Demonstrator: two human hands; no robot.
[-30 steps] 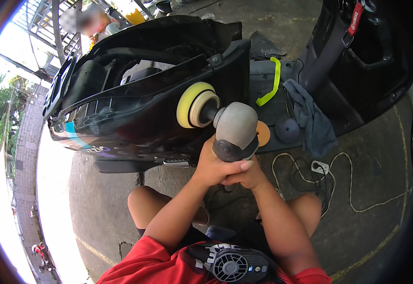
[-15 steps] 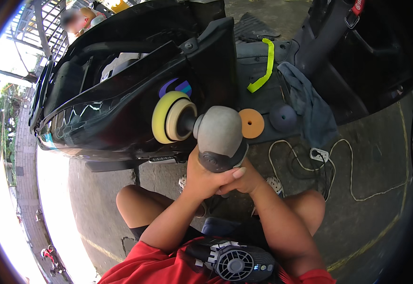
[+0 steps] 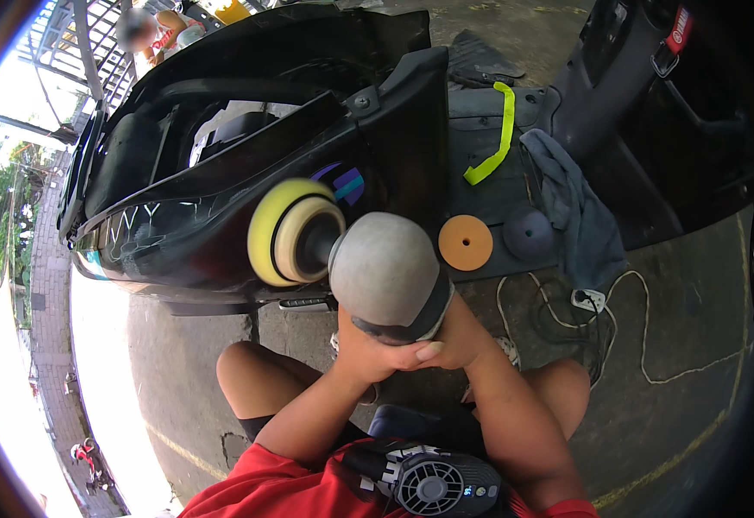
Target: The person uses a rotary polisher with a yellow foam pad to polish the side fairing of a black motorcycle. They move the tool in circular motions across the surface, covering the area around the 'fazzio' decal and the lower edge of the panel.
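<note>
Both of my hands are wrapped round a grey-and-black polisher (image 3: 385, 268), my left hand (image 3: 364, 352) on its near left side and my right hand (image 3: 461, 335) on its right. The fingers overlap beneath the body, partly hidden by it. At the polisher's left end a yellow foam pad (image 3: 266, 233) on a pale backing faces the glossy black side panel (image 3: 195, 207) of a scooter. It appears to rest against the panel, though the contact face is hidden. Just above the pad, a purple and teal decal (image 3: 348, 184) shows on the panel.
On the scooter's floorboard lie an orange foam pad (image 3: 454, 255), a dark round pad (image 3: 528, 246), a grey-blue towel (image 3: 571, 186) and a neon yellow strip (image 3: 506, 129). A white power strip (image 3: 589, 300) with looping cords sits on the ground. A small fan (image 3: 433, 488) hangs at my chest.
The polisher and its pad have moved left along the panel and a little toward me, with both hands still round it. The view has shifted slightly, so the scooter appears farther right.
</note>
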